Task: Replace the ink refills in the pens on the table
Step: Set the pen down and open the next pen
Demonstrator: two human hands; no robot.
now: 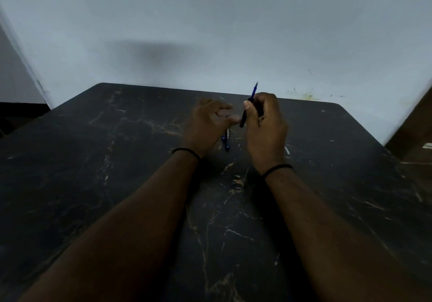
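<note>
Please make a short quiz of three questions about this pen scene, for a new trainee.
1. True or false: the right hand grips a blue pen held up off the table.
2. Where does the second pen lie? A) on the table between the two hands B) in the left hand C) on the floor
3. Fill in: each wrist bears a thin black ____.

Key: 1 true; 2 A; 3 band. The left hand seems to hold nothing, fingers loosely curled.

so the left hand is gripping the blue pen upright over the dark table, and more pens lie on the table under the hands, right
Not quite: the head view shows the right hand gripping the blue pen, not the left hand, which holds nothing. The rest stands: more pens lie on the dark table.
</note>
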